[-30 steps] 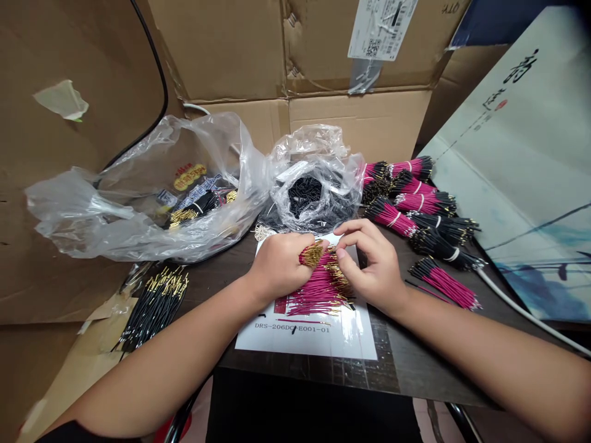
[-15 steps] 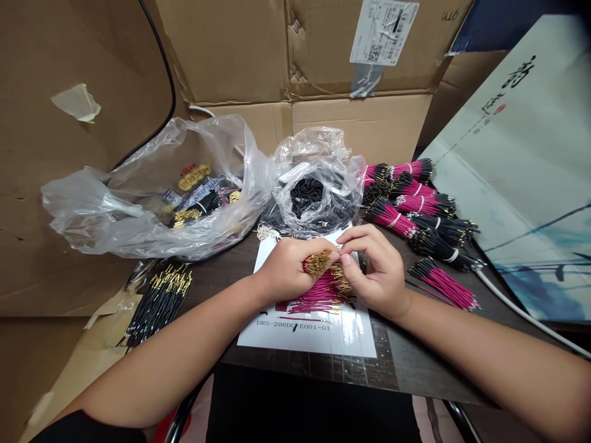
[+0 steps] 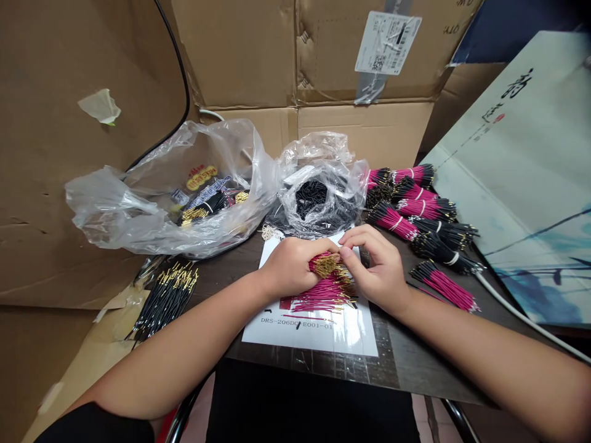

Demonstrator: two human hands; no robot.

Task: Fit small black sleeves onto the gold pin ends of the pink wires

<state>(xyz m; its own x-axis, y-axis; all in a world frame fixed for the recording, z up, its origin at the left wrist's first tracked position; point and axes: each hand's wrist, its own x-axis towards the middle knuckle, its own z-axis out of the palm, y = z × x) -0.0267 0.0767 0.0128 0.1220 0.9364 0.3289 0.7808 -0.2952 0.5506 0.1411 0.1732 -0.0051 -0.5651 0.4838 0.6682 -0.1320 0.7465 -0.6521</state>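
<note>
My left hand point(image 3: 290, 266) is closed round a bundle of magenta wires point(image 3: 325, 264) with gold terminal ends pointing toward me. Its thumb and forefinger reach my right hand point(image 3: 376, 264), whose thumb and forefinger are pinched at the far end of the bundle. Whatever lies between those fingertips is too small to make out. Below the hands, loose magenta wires point(image 3: 318, 298) with gold ends lie on a printed white sheet point(image 3: 307, 344). Behind them stands an open clear plastic bag of small black sleeves point(image 3: 310, 195).
Tied bundles of magenta and black wires point(image 3: 418, 206) are stacked at the right, beside a loose magenta bundle point(image 3: 446, 286). A large clear bag point(image 3: 111, 212) holding wire bundles is at the left, with black wires point(image 3: 166, 301) in front. Cardboard boxes point(image 3: 240, 55) wall the back.
The whole view has shifted slightly, with things on the left appearing further right. My left hand has tilted the bundle a little; both hands stay together at nearly the same place.
</note>
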